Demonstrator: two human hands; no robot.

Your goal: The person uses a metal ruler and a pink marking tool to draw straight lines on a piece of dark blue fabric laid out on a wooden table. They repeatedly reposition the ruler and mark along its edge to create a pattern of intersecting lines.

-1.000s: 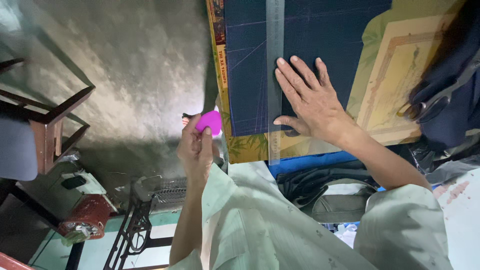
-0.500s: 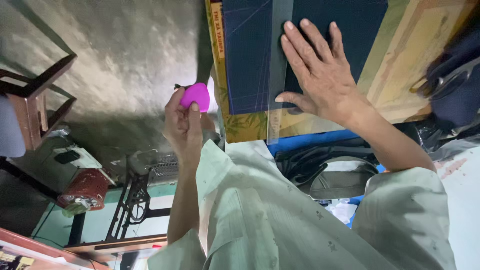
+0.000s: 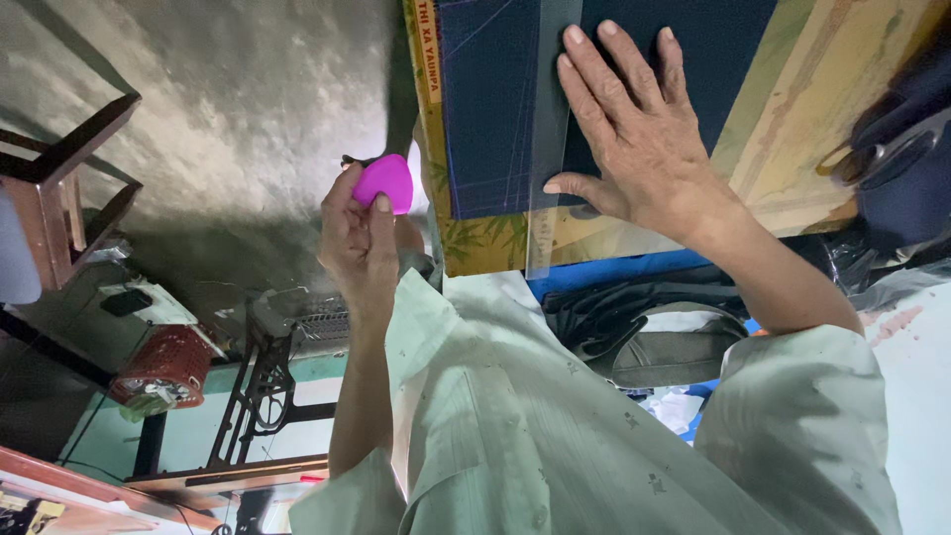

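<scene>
Under my right hand [image 3: 644, 149] I am pressing a clear ruler [image 3: 543, 228] flat against a dark blue cloth [image 3: 490, 119]. The fingers are spreading wide and lying flat, with the thumb reaching out sideways across the ruler's strip; nothing is gripped in that hand. The ruler is running lengthwise away from me, its near end poking past the cloth's edge, and thin pale lines are showing on the cloth just beside it. My left hand [image 3: 357, 238] is hovering off to the side, clear of the cloth and past the table's edge, and it is pinching a pink chalk [image 3: 384, 183] between thumb and fingertips, the rounded piece sticking up above them. The cloth is lying on a table [image 3: 792, 129] covered with a yellowish-green printed sheet. At the far right, a dark bundle of fabric is resting with what look like scissors [image 3: 882, 154] on it, though I cannot tell for sure. My pale green sleeves [image 3: 792, 416] are filling the near part of the view. Beyond my left hand, the grey floor [image 3: 228, 99] is showing, with a wooden chair [image 3: 59, 198], a red basket [image 3: 163, 367] and a black iron stand [image 3: 263, 391] standing well apart from the table.
</scene>
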